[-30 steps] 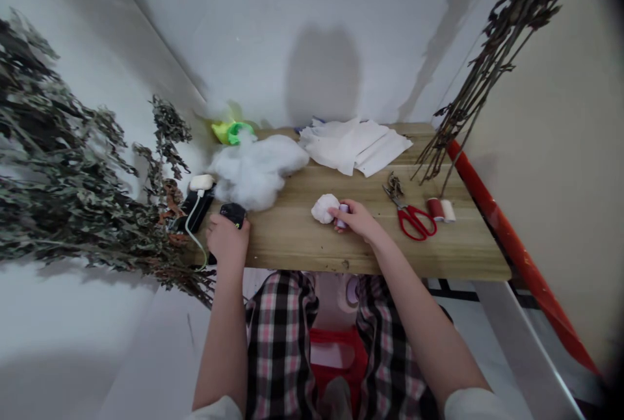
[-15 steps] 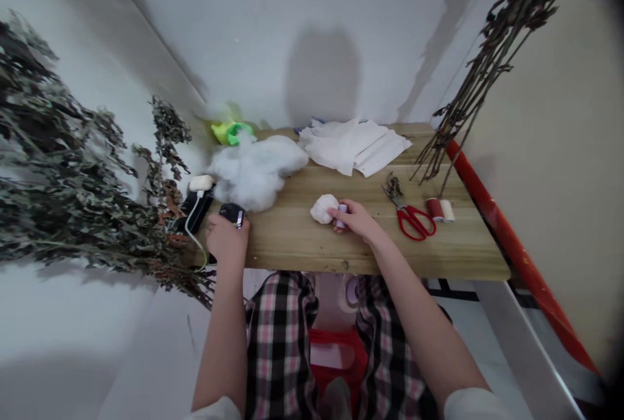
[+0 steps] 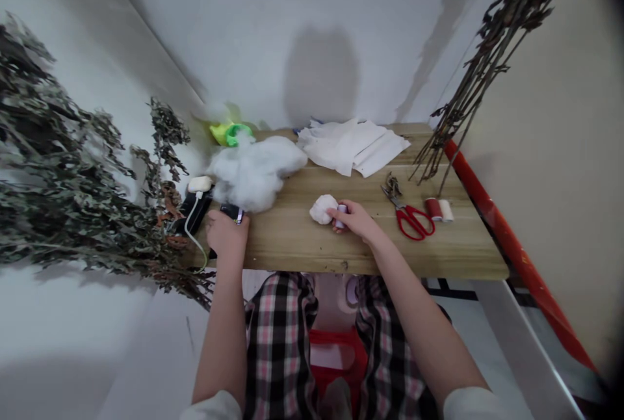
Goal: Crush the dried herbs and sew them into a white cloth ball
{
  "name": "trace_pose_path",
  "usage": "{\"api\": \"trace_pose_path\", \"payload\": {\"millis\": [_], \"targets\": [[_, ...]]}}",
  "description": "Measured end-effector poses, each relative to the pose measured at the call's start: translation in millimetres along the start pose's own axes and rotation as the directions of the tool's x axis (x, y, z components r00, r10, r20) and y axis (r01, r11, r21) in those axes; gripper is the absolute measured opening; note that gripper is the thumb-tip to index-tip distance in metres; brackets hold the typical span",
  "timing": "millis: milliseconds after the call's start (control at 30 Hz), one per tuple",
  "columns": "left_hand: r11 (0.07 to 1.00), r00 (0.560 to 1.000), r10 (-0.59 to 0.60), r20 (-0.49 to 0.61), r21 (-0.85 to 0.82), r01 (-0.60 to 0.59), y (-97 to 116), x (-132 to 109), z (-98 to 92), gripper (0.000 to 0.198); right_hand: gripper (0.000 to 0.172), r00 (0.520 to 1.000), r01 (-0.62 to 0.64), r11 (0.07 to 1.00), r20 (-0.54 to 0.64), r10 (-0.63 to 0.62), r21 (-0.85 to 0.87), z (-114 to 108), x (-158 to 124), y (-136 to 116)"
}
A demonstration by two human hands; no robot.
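On the left of the wooden tabletop, my left hand [image 3: 227, 234] is closed over a dark, flat object that looks like a phone [image 3: 233, 212]; most of it is hidden under the fingers. My right hand [image 3: 353, 218] pinches a small pale thread spool [image 3: 342, 216] near the middle. Touching or very close to those fingertips is a white, gathered cloth ball [image 3: 322, 209]. Red-handled scissors [image 3: 412, 221] lie to the right of this hand, and beyond them are a dark red spool [image 3: 433, 209] and a cream spool [image 3: 446, 210].
Fluffy white stuffing [image 3: 258, 170] and white cloth pieces [image 3: 351, 145] lie along the back, with a green-and-yellow bag [image 3: 231, 133]. A white charger [image 3: 199, 184] sits in a black power strip [image 3: 194, 210] at left. Dried plant bundles [image 3: 73, 173] flank the wooden table [image 3: 292, 244].
The dark phone-like object under my left hand now lies lower and shows less of itself. My right hand keeps the spool in the same place. The view has shifted slightly.
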State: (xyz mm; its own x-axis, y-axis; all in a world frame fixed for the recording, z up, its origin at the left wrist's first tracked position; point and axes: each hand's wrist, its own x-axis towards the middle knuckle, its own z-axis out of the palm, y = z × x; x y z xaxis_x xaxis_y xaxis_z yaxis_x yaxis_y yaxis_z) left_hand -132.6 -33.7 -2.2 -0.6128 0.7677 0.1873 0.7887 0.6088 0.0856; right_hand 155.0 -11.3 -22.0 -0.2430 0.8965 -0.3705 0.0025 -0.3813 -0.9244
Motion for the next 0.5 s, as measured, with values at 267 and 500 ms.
{"api": "trace_pose_path", "payload": {"millis": [267,500], "targets": [[1.0,0.999,0.009,-0.042,-0.024,-0.01,2,2,4.4,0.062,0.032,1.0,0.002,1.0,-0.004,-0.002,0.019,0,1,1],[0.982,0.983,0.073,-0.168,-0.158,-0.1,-15,-22,-1.6,0.058,0.026,1.0,-0.011,1.0,-0.002,0.011,0.018,0,1,1]]}}
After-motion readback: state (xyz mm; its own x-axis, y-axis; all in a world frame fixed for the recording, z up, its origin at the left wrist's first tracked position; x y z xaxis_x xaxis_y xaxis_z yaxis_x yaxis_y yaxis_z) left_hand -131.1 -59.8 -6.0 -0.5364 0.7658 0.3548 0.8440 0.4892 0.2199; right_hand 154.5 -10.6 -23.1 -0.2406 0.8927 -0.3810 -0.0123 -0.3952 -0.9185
